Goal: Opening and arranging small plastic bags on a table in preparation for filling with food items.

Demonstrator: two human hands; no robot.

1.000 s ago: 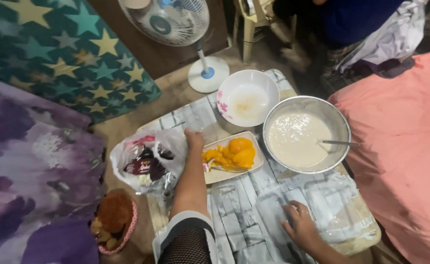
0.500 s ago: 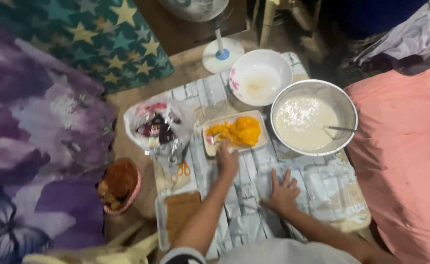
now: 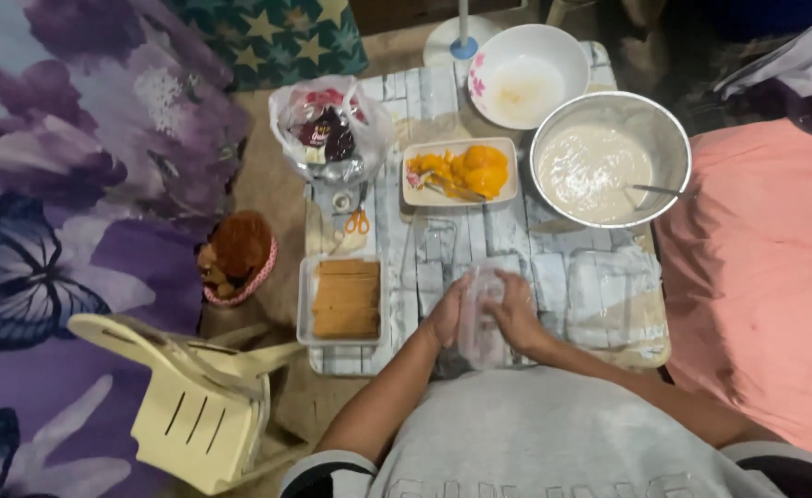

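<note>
Both hands hold a clear plastic container (image 3: 480, 318) upright at the near edge of the low table (image 3: 517, 244). My left hand (image 3: 447, 311) grips its left side and my right hand (image 3: 519, 312) its right side. To the left lies a clear tray of brown crackers (image 3: 342, 297). Beyond the hands sits a rectangular plate of yellow mango pieces (image 3: 461, 171) with a utensil on it. At the far right stands a metal bowl of pale cream (image 3: 606, 164) with a spoon in it. A white bowl with pink flowers (image 3: 527, 74) stands behind it.
More clear plastic containers (image 3: 614, 297) lie to the right of my hands. A plastic bag of packets (image 3: 330, 129) and small orange scissors (image 3: 356, 223) are at the table's left. On the floor: a basket of brown items (image 3: 235, 258), a tipped cream plastic chair (image 3: 198, 392), a fan base (image 3: 461, 39).
My left hand drew back from the mango plate and my right hand lifted off the table; both closed on the clear container. The camera tilted down, which brought the cracker tray and chair into view.
</note>
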